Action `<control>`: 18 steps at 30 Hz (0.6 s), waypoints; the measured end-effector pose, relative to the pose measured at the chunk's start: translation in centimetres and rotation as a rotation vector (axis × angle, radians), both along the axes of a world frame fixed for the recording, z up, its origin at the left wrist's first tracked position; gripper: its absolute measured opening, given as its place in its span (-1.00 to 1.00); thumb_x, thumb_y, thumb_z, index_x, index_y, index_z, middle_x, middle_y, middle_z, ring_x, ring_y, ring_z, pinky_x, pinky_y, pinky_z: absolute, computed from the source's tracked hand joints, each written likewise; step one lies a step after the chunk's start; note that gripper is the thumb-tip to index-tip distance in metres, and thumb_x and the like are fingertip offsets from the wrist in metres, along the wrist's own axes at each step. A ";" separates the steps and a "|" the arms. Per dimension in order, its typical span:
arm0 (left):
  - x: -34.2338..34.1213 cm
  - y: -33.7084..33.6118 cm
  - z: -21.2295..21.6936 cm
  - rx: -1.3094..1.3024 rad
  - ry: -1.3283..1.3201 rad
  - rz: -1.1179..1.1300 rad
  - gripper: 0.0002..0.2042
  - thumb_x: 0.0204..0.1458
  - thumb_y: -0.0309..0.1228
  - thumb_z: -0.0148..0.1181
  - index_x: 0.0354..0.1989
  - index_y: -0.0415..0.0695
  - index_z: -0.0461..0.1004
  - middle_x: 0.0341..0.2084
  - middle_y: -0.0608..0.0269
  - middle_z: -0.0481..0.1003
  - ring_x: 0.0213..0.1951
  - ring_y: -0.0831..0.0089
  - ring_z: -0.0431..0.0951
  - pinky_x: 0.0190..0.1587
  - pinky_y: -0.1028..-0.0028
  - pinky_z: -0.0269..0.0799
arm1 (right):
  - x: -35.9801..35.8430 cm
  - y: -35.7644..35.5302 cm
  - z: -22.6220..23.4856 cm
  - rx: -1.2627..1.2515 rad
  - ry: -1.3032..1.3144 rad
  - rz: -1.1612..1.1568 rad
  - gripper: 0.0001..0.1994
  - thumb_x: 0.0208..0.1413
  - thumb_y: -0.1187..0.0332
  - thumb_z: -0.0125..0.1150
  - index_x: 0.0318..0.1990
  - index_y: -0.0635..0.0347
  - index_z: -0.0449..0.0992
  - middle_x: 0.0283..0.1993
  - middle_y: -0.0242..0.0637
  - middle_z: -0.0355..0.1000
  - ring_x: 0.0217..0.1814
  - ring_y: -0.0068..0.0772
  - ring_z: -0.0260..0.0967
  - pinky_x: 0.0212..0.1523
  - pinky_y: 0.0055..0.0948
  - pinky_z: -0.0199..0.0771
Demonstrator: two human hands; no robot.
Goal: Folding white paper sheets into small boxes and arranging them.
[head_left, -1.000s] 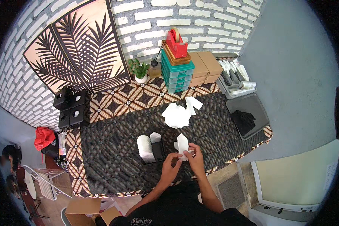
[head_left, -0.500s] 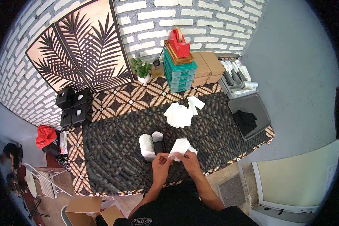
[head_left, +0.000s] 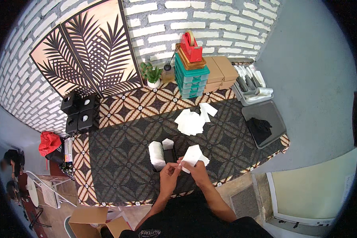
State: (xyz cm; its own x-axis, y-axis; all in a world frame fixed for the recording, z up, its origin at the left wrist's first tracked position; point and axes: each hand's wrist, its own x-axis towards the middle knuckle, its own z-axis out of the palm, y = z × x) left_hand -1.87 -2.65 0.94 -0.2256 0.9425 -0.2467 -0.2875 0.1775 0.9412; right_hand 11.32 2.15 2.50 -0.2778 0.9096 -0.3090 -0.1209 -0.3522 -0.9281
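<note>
Between my two hands is a small folded white paper (head_left: 192,154) that looks like a napkin. My left hand (head_left: 169,178) pinches its lower left corner with thumb and fingertips. On the opposite side my right hand (head_left: 197,173) grips it, thumb on top. Another white piece (head_left: 203,159) shows beneath its right edge. Just left of the hands is a black holder (head_left: 169,155), with a row of white folded papers (head_left: 157,155) packed along its left side and a smaller white bundle (head_left: 167,143) at its far end. Farther off lies a loose pile of white papers (head_left: 189,122).
Black boxes (head_left: 78,113) are at the table's left end. Along the wall stand a potted plant (head_left: 150,73), green drawers (head_left: 192,81) under a red tape dispenser (head_left: 192,49), and brown boxes (head_left: 221,71). At right, a grey tray (head_left: 274,129) bears black cloth (head_left: 259,129).
The held paper has turned slightly more upright, and my fingers have shifted a little along its lower edge. The whole view has moved slightly; the other things lie as before.
</note>
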 end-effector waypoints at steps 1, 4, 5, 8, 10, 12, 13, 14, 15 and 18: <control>0.0 -0.1 0.3 -0.014 0.070 -0.037 -0.92 0.15 -0.50 0.15 -0.26 -0.26 0.46 -0.43 0.34 0.48 -0.35 0.65 0.45 -0.28 0.62 0.36 | 0.1 0.1 0.2 -0.004 -0.044 -0.016 -0.77 0.14 0.33 0.20 -0.13 0.30 0.58 -0.17 -0.29 0.55 -0.20 -0.53 0.45 -0.18 -0.51 0.41; -0.1 -0.1 1.2 0.006 0.107 -0.048 -0.91 0.15 -0.49 0.15 -0.27 -0.27 0.46 -0.43 0.34 0.48 -0.37 0.66 0.43 -0.29 0.62 0.35 | 0.1 0.7 0.5 -0.027 0.059 -0.232 -0.79 0.14 0.33 0.21 -0.20 0.30 0.61 -0.23 -0.32 0.54 -0.27 -0.54 0.44 -0.21 -0.54 0.40; -0.3 -0.2 0.9 0.008 0.108 -0.045 -0.91 0.15 -0.49 0.15 -0.27 -0.27 0.46 -0.43 0.34 0.48 -0.37 0.66 0.43 -0.29 0.62 0.35 | 0.2 0.9 0.5 -0.025 0.060 -0.229 -0.79 0.14 0.33 0.21 -0.20 0.30 0.61 -0.23 -0.32 0.54 -0.27 -0.54 0.44 -0.21 -0.54 0.40; -0.5 -0.6 -0.1 0.032 0.125 -0.047 -0.91 0.15 -0.48 0.15 -0.27 -0.26 0.46 -0.42 0.33 0.49 -0.37 0.66 0.43 -0.33 0.62 0.32 | 0.8 1.6 0.3 0.039 0.063 -0.205 -0.72 0.15 0.32 0.21 -0.07 0.34 0.54 -0.29 -0.37 0.51 -0.29 -0.59 0.42 -0.17 -0.54 0.38; -0.6 -0.8 -0.1 0.028 0.095 0.010 -0.90 0.16 -0.47 0.15 -0.27 -0.27 0.47 -0.41 0.32 0.50 -0.35 0.66 0.45 -0.36 0.62 0.30 | 0.5 1.7 0.9 0.038 0.106 -0.187 -0.72 0.15 0.33 0.21 -0.06 0.34 0.53 -0.28 -0.37 0.51 -0.28 -0.60 0.41 -0.16 -0.56 0.37; -0.7 -0.9 -0.6 0.022 0.089 0.037 -0.89 0.17 -0.47 0.13 -0.25 -0.27 0.47 -0.39 0.30 0.51 -0.35 0.65 0.47 -0.37 0.62 0.30 | 0.5 1.7 0.2 0.036 0.149 -0.165 -0.72 0.15 0.33 0.22 -0.06 0.33 0.52 -0.27 -0.38 0.51 -0.27 -0.62 0.40 -0.15 -0.58 0.36; -0.8 -0.9 -0.8 0.016 0.083 0.064 -0.89 0.18 -0.47 0.11 -0.24 -0.27 0.47 -0.36 0.29 0.52 -0.34 0.64 0.49 -0.38 0.62 0.29 | 0.6 1.7 -0.6 0.137 -0.026 -0.080 -0.75 0.14 0.31 0.23 -0.13 0.31 0.53 -0.34 -0.40 0.47 -0.33 -0.63 0.35 -0.25 -0.57 0.33; -0.9 -0.9 -1.0 0.016 0.083 0.069 -0.89 0.18 -0.47 0.11 -0.24 -0.27 0.47 -0.36 0.29 0.52 -0.34 0.64 0.49 -0.38 0.62 0.29 | 0.7 1.7 -1.3 0.239 -0.200 0.006 -0.76 0.13 0.28 0.24 -0.19 0.29 0.53 -0.42 -0.42 0.43 -0.39 -0.64 0.30 -0.36 -0.57 0.30; -1.0 -0.8 -1.1 0.028 0.063 0.084 -0.87 0.20 -0.46 0.08 -0.22 -0.28 0.47 -0.34 0.27 0.53 -0.37 0.63 0.49 -0.40 0.62 0.28 | 0.8 1.7 -1.9 0.239 -0.199 0.012 -0.76 0.13 0.28 0.24 -0.19 0.29 0.53 -0.42 -0.42 0.43 -0.39 -0.64 0.30 -0.36 -0.57 0.30; -1.3 -0.8 0.0 0.035 0.025 0.194 -0.82 0.25 -0.43 -0.01 -0.18 -0.29 0.46 -0.32 0.22 0.55 -0.40 0.61 0.51 -0.44 0.61 0.25 | -0.4 2.3 -0.8 0.274 -0.262 -0.014 -0.79 0.11 0.28 0.27 -0.29 0.28 0.50 -0.48 -0.42 0.36 -0.45 -0.64 0.24 -0.45 -0.57 0.24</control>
